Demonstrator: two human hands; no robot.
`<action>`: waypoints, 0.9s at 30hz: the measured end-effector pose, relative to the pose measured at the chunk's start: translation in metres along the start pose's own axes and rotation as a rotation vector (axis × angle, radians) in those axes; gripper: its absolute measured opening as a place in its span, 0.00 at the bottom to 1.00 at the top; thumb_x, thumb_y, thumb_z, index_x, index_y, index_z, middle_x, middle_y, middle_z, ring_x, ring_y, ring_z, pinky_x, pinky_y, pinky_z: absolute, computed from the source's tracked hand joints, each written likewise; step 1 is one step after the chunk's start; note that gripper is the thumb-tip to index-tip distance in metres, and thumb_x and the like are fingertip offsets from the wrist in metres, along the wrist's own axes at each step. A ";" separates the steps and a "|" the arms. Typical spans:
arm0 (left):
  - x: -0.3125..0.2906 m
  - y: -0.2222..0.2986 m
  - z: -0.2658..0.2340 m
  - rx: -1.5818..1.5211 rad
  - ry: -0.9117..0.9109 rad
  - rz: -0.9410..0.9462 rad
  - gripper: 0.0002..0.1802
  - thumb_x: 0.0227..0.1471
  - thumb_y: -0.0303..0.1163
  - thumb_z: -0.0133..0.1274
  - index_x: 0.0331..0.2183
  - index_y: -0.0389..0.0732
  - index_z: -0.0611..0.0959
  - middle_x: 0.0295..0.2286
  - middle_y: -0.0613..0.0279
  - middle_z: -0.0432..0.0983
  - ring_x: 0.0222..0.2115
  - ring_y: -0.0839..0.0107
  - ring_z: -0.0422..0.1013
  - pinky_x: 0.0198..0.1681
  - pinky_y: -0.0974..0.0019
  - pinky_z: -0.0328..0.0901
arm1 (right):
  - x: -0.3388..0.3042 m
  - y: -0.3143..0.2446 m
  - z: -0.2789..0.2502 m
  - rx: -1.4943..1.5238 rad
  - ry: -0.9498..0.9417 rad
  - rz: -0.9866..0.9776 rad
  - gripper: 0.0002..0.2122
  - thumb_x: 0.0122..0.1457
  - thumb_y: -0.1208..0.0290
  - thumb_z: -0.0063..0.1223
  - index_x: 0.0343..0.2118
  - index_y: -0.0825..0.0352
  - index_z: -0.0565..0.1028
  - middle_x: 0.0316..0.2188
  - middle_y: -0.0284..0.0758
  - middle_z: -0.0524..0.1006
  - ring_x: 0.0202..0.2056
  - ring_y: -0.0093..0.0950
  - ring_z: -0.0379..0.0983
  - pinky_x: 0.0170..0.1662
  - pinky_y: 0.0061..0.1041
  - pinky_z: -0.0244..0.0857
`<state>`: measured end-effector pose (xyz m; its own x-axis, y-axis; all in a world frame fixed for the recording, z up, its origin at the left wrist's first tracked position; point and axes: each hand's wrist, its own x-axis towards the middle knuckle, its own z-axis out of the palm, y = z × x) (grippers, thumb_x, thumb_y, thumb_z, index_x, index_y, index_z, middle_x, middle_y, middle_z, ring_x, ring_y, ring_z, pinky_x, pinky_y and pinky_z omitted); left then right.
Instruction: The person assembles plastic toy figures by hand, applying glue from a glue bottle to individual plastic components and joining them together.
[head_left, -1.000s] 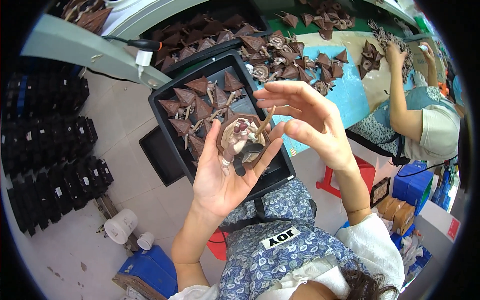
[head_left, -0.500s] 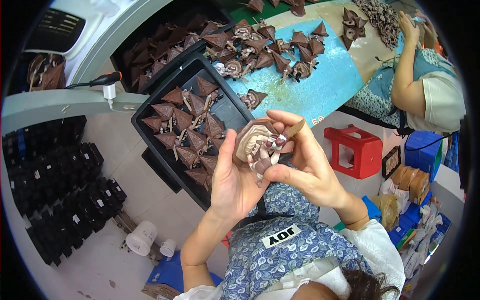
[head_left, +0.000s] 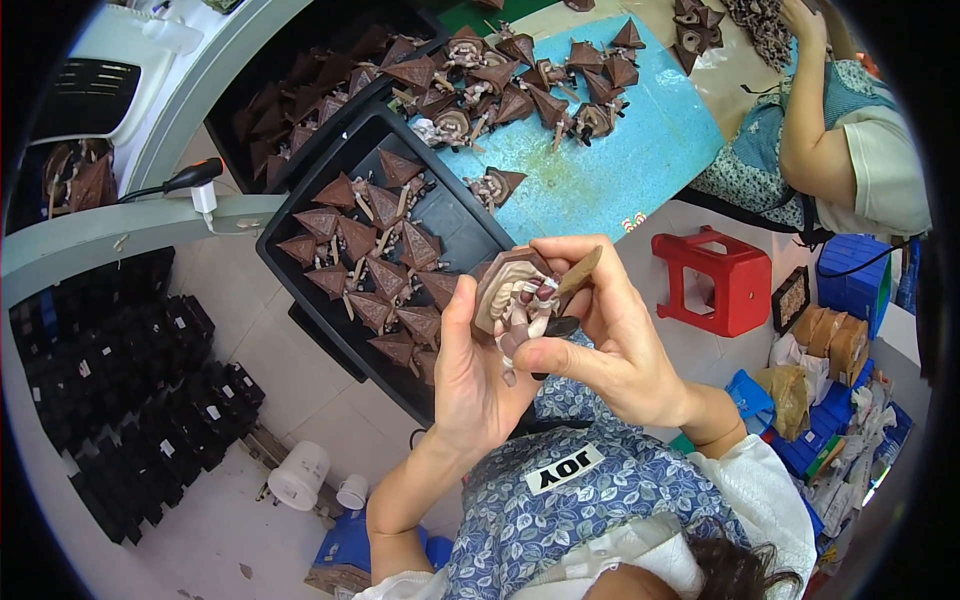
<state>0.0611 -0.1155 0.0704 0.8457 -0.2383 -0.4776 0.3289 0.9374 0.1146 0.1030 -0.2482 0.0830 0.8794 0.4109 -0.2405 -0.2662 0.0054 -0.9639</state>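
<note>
Both hands hold one small figurine [head_left: 517, 308] in front of my body. It has a brown pointed, faceted hat or roof, a cream ridged underside and pinkish-brown limbs. My left hand [head_left: 472, 385] cups it from the left, with the thumb upright beside the brown rim. On the other side, my right hand [head_left: 622, 352] grips it, thumb pressed near its lower end and fingers behind. A flat tan-brown piece [head_left: 580, 270] sticks out by the right fingers. A dark oval part shows above the right thumb. Just beyond my hands, a black tray [head_left: 462, 205] holds several similar figurines [head_left: 385, 265].
More figurines [head_left: 500, 85] lie on the blue tabletop [head_left: 665, 125] and in another black bin [head_left: 300, 90]. A co-worker's arm [head_left: 808, 130] is at the far right. A red stool [head_left: 712, 285], white buckets [head_left: 300, 475] and stacked black boxes [head_left: 120, 350] stand around.
The figurine has turned slightly in my hands, and a dark oval part now shows by the right thumb. The surroundings have shifted a little in view.
</note>
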 end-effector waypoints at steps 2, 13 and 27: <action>-0.001 -0.001 -0.005 0.005 0.016 -0.009 0.29 0.60 0.53 0.34 0.50 0.42 0.71 0.47 0.58 0.71 0.49 0.66 0.67 0.54 0.59 0.61 | 0.001 0.002 0.000 0.003 -0.009 0.016 0.34 0.46 0.58 0.66 0.49 0.74 0.60 0.38 0.39 0.69 0.36 0.24 0.68 0.38 0.22 0.64; 0.001 0.010 -0.010 0.187 0.109 -0.060 0.30 0.60 0.54 0.33 0.47 0.38 0.71 0.40 0.55 0.74 0.40 0.65 0.73 0.44 0.61 0.70 | 0.001 0.010 0.001 -0.022 -0.031 -0.051 0.33 0.45 0.61 0.67 0.49 0.73 0.61 0.37 0.39 0.69 0.37 0.27 0.69 0.45 0.28 0.63; -0.008 0.003 -0.005 0.169 0.121 -0.123 0.27 0.60 0.51 0.38 0.45 0.35 0.71 0.39 0.58 0.73 0.40 0.73 0.71 0.43 0.68 0.68 | 0.007 0.005 -0.010 -0.216 -0.241 -0.042 0.28 0.38 0.63 0.69 0.43 0.67 0.71 0.41 0.35 0.66 0.46 0.27 0.63 0.49 0.26 0.57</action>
<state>0.0536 -0.1100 0.0702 0.7414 -0.3064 -0.5970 0.5005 0.8451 0.1879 0.1118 -0.2541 0.0749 0.7620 0.6187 -0.1912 -0.1190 -0.1565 -0.9805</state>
